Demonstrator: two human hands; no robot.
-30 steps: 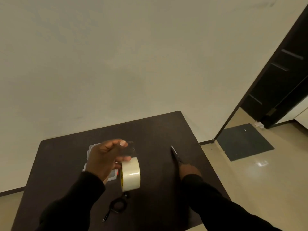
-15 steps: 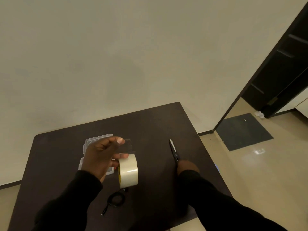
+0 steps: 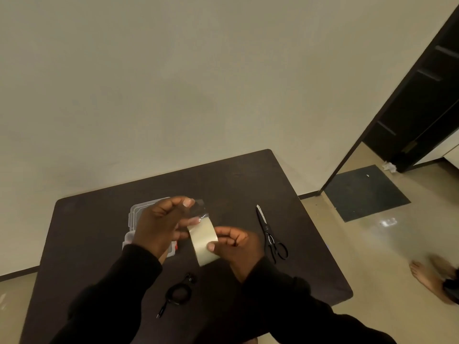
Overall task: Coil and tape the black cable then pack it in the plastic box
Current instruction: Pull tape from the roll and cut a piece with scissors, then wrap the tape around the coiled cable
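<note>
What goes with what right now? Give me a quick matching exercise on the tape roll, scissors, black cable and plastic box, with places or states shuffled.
Things:
1. tape roll
2. scissors
3. black cable
4. plastic box

Places or states:
A. coiled on the table, nearest the person
B. partly hidden behind the left hand
C. gripped by the right hand
D. lying untouched on the table, right of both hands

Pairs: 1-C, 2-D, 3-A, 4-B
</note>
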